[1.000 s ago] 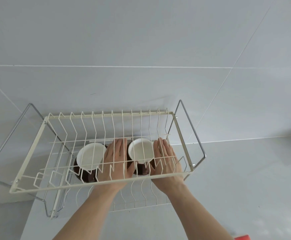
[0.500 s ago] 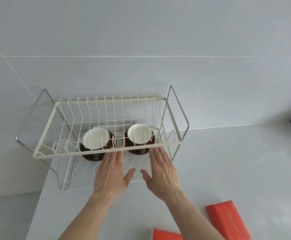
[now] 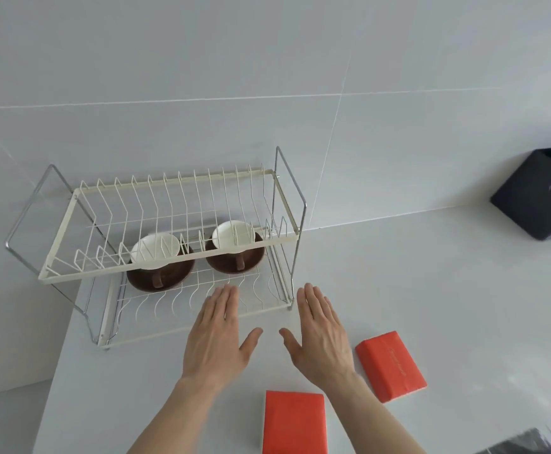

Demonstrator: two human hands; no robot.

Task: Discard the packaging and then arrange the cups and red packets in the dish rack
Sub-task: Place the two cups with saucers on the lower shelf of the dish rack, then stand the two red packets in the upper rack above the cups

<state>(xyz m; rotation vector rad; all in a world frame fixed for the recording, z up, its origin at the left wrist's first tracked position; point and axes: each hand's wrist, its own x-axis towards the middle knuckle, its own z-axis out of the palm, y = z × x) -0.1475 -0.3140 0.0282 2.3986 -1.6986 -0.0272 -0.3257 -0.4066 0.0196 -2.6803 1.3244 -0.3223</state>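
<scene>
Both hands are held flat and spread, empty, above the grey counter point(image 3: 431, 290): the left hand point(image 3: 217, 342) and the right hand point(image 3: 321, 339). Beyond the fingertips, two white cups on brown saucers point(image 3: 155, 253) point(image 3: 234, 239) are seen inside the cream wire dish rack point(image 3: 182, 273). One red rectangular packet point(image 3: 390, 365) lies just right of the right hand, another point(image 3: 294, 422) between the wrists.

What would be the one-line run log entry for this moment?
cups: on saucers, rack lower shelf | red packets: on counter | left hand: open, empty | right hand: open, empty
</scene>
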